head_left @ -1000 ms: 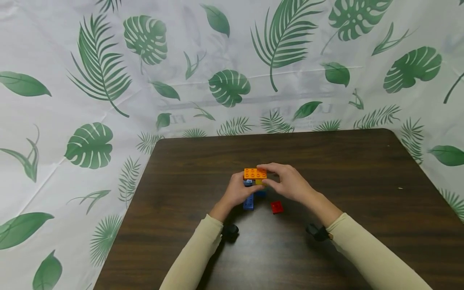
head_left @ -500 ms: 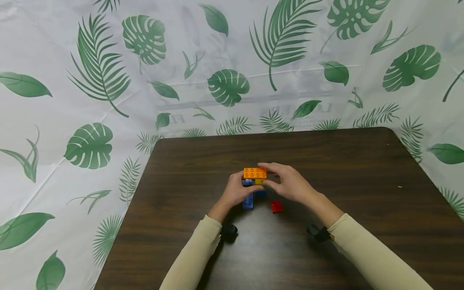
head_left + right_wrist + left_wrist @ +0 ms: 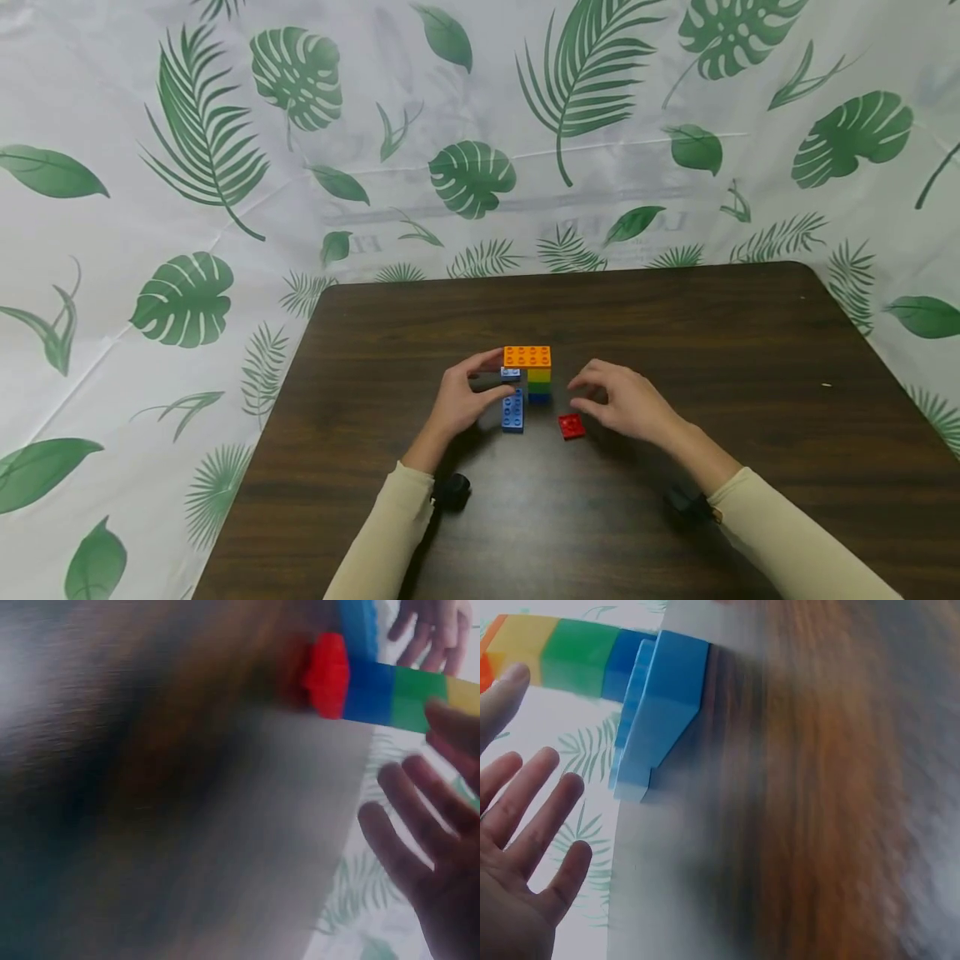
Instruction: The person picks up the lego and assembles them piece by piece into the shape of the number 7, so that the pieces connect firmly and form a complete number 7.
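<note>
A tower of toy building bricks stands on the table, with an orange brick (image 3: 527, 357) lying across its top. Below that come a yellow brick (image 3: 539, 376), a green brick (image 3: 539, 387) and a dark blue brick (image 3: 539, 398). The orange brick juts out to the left. My left hand (image 3: 459, 402) is beside that end, fingers spread; whether a fingertip touches it I cannot tell. In front of the tower lies a light blue brick (image 3: 513, 412), its sloped underside visible in the left wrist view. My right hand (image 3: 628, 403) hovers right of the tower, holding nothing, near a red brick (image 3: 572, 427).
Another light blue piece (image 3: 510, 374) shows under the orange brick's overhang. The dark wooden table (image 3: 675, 325) meets a white sheet with green leaf prints (image 3: 480, 100) at its back and left. Dark wrist cameras (image 3: 452, 492) sit on both wrists.
Both hands have let go of the orange brick and drawn apart, the left to the left, the right to the right and nearer. The tower stays standing, its yellow and green bricks now uncovered.
</note>
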`<move>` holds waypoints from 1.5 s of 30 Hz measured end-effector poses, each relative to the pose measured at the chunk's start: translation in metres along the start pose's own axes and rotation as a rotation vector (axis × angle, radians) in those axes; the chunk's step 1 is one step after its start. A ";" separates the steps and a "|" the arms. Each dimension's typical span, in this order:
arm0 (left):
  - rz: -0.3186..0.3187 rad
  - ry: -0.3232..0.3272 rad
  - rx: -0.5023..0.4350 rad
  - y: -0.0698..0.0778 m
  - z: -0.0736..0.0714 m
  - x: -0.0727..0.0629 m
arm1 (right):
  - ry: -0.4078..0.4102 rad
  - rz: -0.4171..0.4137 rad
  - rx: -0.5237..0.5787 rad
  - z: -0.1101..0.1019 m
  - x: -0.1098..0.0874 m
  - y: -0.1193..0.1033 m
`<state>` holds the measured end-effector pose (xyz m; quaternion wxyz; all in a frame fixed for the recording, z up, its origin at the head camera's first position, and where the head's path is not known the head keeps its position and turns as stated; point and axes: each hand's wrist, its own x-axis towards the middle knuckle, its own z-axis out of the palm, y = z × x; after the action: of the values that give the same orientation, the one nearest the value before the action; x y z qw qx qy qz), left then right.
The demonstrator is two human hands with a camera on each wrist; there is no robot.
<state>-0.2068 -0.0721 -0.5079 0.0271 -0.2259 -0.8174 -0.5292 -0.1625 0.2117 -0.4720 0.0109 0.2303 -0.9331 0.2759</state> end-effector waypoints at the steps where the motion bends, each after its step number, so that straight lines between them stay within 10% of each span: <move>1: 0.005 0.007 -0.006 -0.002 -0.002 -0.002 | -0.035 -0.014 -0.018 0.002 -0.003 0.001; 8: -0.024 0.023 -0.027 -0.007 -0.010 -0.021 | -0.209 -0.120 -0.118 0.020 -0.013 0.000; 17: -0.183 -0.074 0.129 0.003 -0.005 -0.035 | -0.196 -0.121 -0.076 0.028 -0.013 -0.005; 28: -0.204 -0.211 -0.269 0.027 0.017 -0.056 | -0.105 -0.056 0.355 0.046 -0.003 -0.039; 38: -0.334 0.113 -0.365 0.026 0.013 -0.059 | 0.039 -0.006 0.256 0.063 0.005 -0.054; 45: -0.382 0.244 -0.469 0.031 -0.010 -0.045 | -0.099 -0.041 -0.087 0.068 0.003 -0.052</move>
<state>-0.1560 -0.0856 -0.4903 -0.0276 -0.0037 -0.6916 -0.7218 -0.1347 0.1363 -0.5031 -0.0195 0.2619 -0.9387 0.2232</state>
